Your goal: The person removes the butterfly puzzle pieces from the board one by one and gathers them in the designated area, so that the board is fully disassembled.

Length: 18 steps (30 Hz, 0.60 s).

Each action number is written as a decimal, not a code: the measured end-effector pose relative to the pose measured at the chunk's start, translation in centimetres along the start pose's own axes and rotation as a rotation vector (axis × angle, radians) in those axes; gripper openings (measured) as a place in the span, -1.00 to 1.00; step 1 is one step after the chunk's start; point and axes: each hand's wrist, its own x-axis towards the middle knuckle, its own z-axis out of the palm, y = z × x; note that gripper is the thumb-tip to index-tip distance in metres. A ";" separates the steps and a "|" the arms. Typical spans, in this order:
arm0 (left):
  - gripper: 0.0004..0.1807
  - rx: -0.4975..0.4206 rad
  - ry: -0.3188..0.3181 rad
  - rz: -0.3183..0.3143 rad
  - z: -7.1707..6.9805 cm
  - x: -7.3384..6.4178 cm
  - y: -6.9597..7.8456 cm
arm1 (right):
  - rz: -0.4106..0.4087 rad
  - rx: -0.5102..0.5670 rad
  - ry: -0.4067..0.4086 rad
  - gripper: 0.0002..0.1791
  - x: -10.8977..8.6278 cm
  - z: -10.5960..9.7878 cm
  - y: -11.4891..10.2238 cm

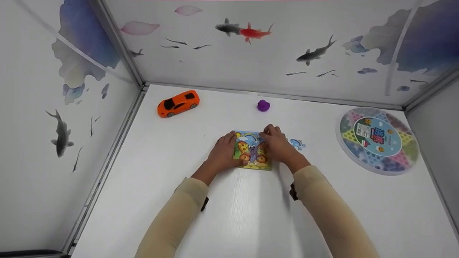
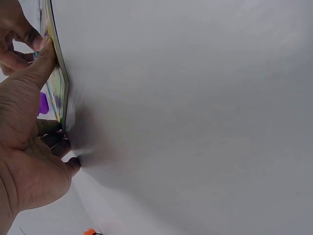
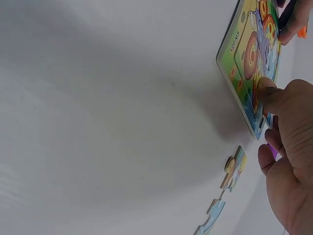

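A square jigsaw puzzle board (image 1: pixel 252 150) with a butterfly picture lies on the white table, its sun and rainbow at the far side. My left hand (image 1: pixel 223 152) grips the board's left side, thumb over the near part of its face and fingers along the far left edge. At the far right corner, my right hand (image 1: pixel 279 145) has its thumb on the picture and its other fingers curled by the edge. Between them shows the pale blue edge of a puzzle piece (image 3: pixel 268 120). Loose puzzle pieces (image 3: pixel 234 169) lie just right of the board.
An orange toy car (image 1: pixel 178 104) stands at the back left. Behind the board is a small purple toy (image 1: pixel 263 105). A round, flat, colourful case (image 1: pixel 378 141) lies on the right. Panels printed with fish (image 1: pixel 315 53) rise along the table's back and sides.
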 end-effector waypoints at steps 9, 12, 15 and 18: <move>0.25 0.000 -0.012 -0.007 0.3 0.1 -0.2 | -0.017 -0.053 0.039 -0.40 -0.7 0.0 0.6; 0.25 0.000 -0.008 0.004 0.4 0.1 -0.2 | -0.041 -0.078 0.073 -0.43 -1.0 0.1 1.0; 0.25 -0.012 -0.004 0.011 0.4 0.0 -0.3 | -0.060 -0.091 0.105 -0.48 -1.4 0.0 1.6; 0.26 -0.028 0.001 0.009 0.4 0.0 -0.4 | -0.066 -0.096 0.131 -0.51 -2.0 -0.3 2.4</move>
